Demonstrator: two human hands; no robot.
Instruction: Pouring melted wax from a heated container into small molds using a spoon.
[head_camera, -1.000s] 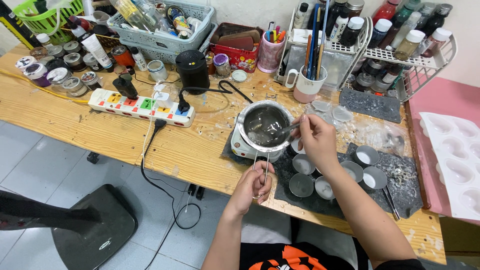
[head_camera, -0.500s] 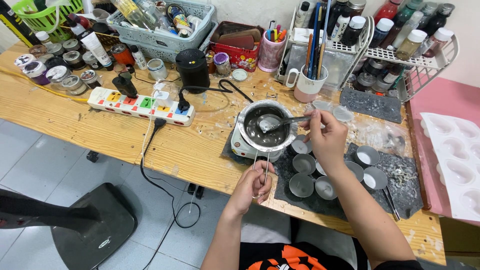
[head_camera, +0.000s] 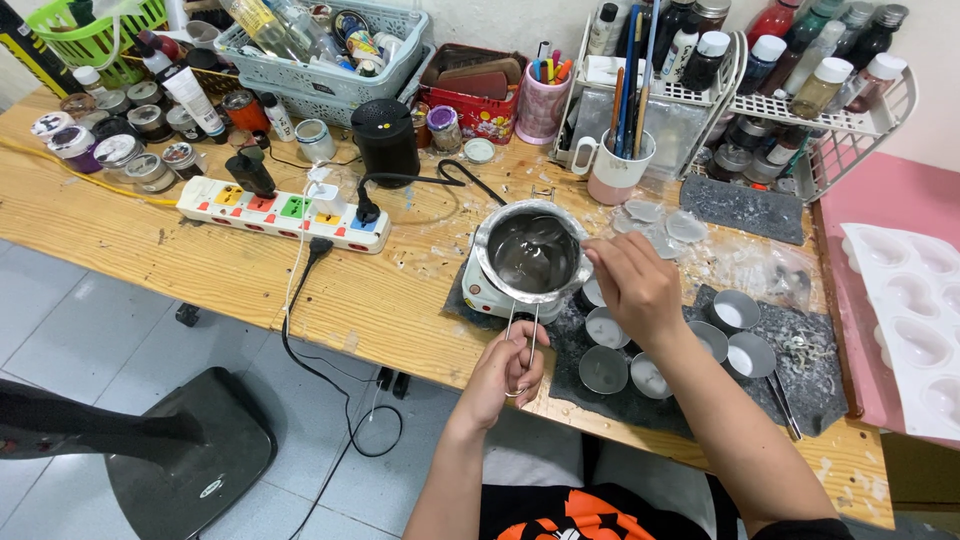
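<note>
Gripping the wire handle (head_camera: 521, 345) near the table's (head_camera: 200, 260) front edge, the left hand (head_camera: 505, 372) steadies the metal pot (head_camera: 532, 252). The right hand (head_camera: 632, 287), nearer the small tins (head_camera: 606, 328), hovers just right of the pot's rim; fingers pinched, contents hidden.

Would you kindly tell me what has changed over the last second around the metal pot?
The right hand had lifted a spoon of grey liquid clear above the pot; now the hand sits lower by the pot's right rim, over the small tins, and the spoon can no longer be made out. The left hand still grips the pot's wire handle; the pot, tins and table are unmoved.
</note>
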